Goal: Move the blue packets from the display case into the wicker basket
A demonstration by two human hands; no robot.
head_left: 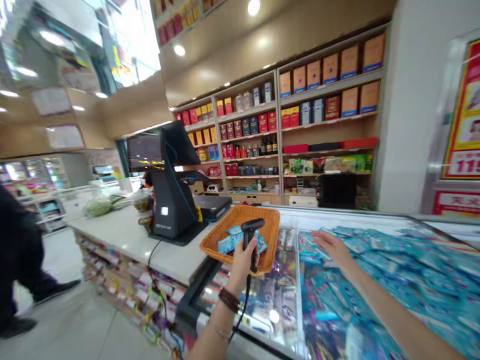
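The left hand (pixel 244 256) is wrapped around the handle of a black scanner (pixel 252 225), held upright over the near side of an orange wicker basket (pixel 273 230). The right hand (pixel 332 246) is empty, palm down with its fingers stretched out, at 3 o'clock from the scanner; whether it touches anything below, I cannot tell. A dark bracelet (pixel 229 300) circles the left wrist, and a black cord (pixel 245 300) drops from the scanner toward 6 o'clock.

Blue packets (pixel 226 245) lie in the basket, which sits where the pale counter (pixel 123 245) meets a display chest. At 4 o'clock the chest is filled with teal packages (pixel 397 275) — a loose, overlapping heap — while mixed wrapped goods (pixel 277 295) lie nearer 5.

On the counter, a black till (pixel 174 195) stands at 10 o'clock, with a flat black box (pixel 213 206) just beside it. Leafy greens (pixel 99 206) rest farther off, between 9 and 10.

Beyond, wall shelves (pixel 251 131) at 12 o'clock carry rows of boxes and bottles; a red and yellow poster (pixel 465 120) hangs at 2. At 9 — partly cut off — a person in dark clothing (pixel 20 250) stands on the grey floor (pixel 90 315).
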